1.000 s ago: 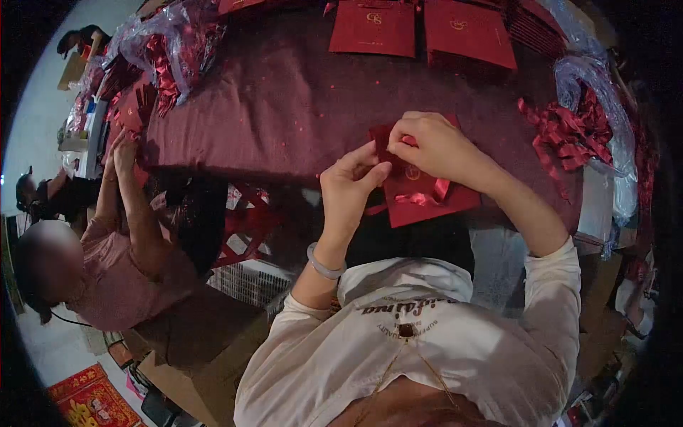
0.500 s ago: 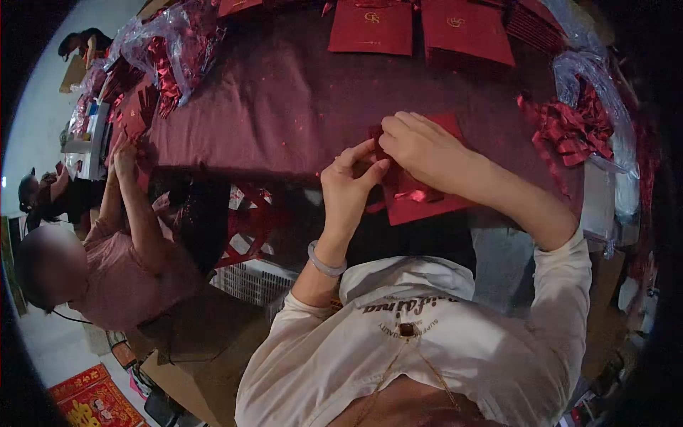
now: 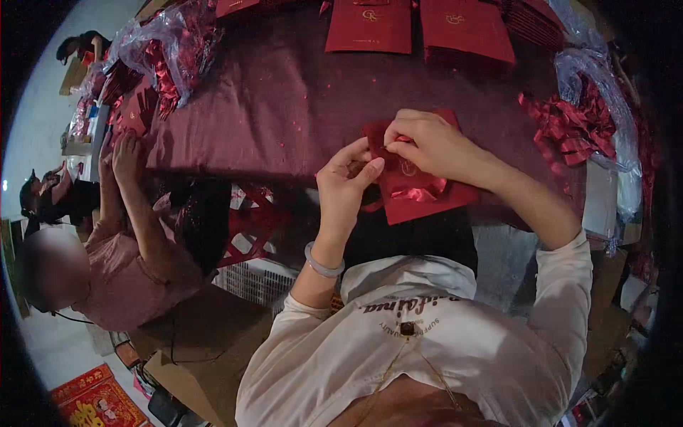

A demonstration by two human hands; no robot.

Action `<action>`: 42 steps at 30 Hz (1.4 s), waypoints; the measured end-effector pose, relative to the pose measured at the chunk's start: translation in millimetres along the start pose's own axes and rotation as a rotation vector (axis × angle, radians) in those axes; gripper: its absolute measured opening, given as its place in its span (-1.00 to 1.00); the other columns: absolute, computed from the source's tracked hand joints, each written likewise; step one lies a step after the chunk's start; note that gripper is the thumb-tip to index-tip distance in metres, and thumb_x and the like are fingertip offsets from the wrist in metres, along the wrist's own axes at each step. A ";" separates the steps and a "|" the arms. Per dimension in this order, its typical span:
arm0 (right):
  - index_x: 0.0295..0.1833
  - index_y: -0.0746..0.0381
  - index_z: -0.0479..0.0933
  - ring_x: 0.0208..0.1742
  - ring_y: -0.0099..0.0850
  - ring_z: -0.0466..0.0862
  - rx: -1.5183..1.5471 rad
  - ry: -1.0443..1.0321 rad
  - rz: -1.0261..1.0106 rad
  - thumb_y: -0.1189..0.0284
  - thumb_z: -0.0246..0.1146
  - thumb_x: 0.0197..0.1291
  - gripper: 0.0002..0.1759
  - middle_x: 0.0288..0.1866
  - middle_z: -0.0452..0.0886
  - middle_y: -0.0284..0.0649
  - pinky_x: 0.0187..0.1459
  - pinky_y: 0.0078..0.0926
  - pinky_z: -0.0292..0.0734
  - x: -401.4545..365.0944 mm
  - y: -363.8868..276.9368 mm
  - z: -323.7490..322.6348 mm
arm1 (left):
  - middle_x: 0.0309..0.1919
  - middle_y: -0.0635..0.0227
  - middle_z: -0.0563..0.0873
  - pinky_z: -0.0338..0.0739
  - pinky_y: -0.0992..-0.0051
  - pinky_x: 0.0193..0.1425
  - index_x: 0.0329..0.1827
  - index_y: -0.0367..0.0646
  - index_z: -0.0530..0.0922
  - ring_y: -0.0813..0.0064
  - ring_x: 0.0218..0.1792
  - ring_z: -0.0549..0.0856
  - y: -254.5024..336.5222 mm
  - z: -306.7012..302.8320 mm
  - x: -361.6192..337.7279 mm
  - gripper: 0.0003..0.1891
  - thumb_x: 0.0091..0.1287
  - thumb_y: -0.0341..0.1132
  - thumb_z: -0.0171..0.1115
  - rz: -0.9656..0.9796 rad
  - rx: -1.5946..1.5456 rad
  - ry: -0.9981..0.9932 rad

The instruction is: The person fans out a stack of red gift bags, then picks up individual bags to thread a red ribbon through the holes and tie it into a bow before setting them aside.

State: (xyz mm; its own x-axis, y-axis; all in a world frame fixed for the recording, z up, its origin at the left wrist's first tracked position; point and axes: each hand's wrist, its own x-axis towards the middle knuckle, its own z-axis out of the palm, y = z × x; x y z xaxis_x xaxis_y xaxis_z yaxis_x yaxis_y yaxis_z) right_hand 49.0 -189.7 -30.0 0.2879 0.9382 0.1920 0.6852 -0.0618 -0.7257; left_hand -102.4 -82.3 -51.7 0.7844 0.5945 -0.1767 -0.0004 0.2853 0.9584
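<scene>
Currently the red envelope (image 3: 416, 199) lies at the near edge of the maroon surface (image 3: 284, 99), under and between both hands. Left hand (image 3: 347, 186) is nearly closed, thumb and forefinger pinching the envelope's upper left corner. Right hand (image 3: 430, 142) is curled, fingertips gripping the top flap. A shiny ribbon (image 3: 421, 192) lies on the envelope just below the right hand.

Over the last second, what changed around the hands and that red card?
Little. The right hand slid left over the red card, hiding its gold emblem, then eased back so the emblem shows again. The left hand barely moved. Both keep pinching the card's upper left edge; nothing was let go. The ribbon bow, card stacks and ribbon pile stayed put.
</scene>
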 end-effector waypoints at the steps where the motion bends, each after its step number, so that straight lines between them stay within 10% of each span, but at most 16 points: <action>1: -0.30 0.29 0.55 -0.18 -0.07 0.58 0.004 -0.003 0.000 0.42 0.20 0.10 -0.85 -0.29 0.56 -0.04 -0.14 -0.24 0.50 -2.5 -0.7 1.3 | -0.26 0.41 0.60 0.56 0.65 -0.13 0.08 -0.34 0.54 0.67 -0.25 0.59 -3.8 -1.8 1.2 -0.61 0.16 -0.58 0.33 0.012 0.014 0.003; 13: -0.16 0.26 0.45 -0.19 -0.13 0.53 -0.438 0.095 -0.113 0.53 0.17 0.12 -0.85 -0.24 0.46 -0.13 -0.11 -0.26 0.44 -5.8 -16.7 4.2 | -0.26 0.41 0.59 0.57 0.63 -0.12 0.10 -0.32 0.53 0.64 -0.25 0.59 -5.5 -3.3 -0.3 -0.58 0.15 -0.55 0.35 0.047 0.109 -0.004; 19: -0.12 0.30 0.52 -0.23 -0.43 0.60 0.217 0.281 0.153 0.52 0.22 0.16 -0.83 -0.23 0.58 -0.22 -0.21 -0.53 0.47 -5.0 -17.7 -19.1 | -0.24 0.41 0.62 0.56 0.64 -0.22 0.05 -0.32 0.54 0.66 -0.28 0.60 -1.7 -3.5 2.2 -0.67 0.23 -0.47 0.31 0.037 0.019 -0.033; 25: -0.23 0.32 0.55 -0.27 -0.49 0.59 0.113 0.268 0.091 0.56 0.28 0.08 -0.88 -0.28 0.57 -0.25 -0.26 -0.62 0.47 -10.7 -10.5 -16.0 | -0.22 0.39 0.64 0.56 0.65 -0.25 0.00 -0.32 0.54 0.67 -0.28 0.61 0.2 -3.1 4.5 -0.71 0.23 -0.44 0.31 -0.008 0.011 -0.074; 42: -0.28 0.32 0.46 -0.14 -0.19 0.51 -0.245 0.208 -0.290 0.51 0.19 0.00 -0.85 -0.22 0.44 -0.13 -0.10 -0.33 0.49 -12.9 -6.5 14.2 | -0.28 0.36 0.64 0.59 0.64 -0.27 -0.01 -0.36 0.57 0.66 -0.30 0.61 -2.3 -0.8 2.5 -0.65 0.12 -0.51 0.40 0.018 0.076 0.028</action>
State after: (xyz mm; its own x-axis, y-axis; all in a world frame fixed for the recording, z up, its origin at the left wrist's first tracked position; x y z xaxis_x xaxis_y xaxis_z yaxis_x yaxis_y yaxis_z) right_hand 31.4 -196.6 -37.2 0.1720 0.8415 0.5122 0.8889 0.0915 -0.4489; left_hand -100.9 -80.8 -54.5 0.7671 0.6201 -0.1647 0.0335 0.2176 0.9755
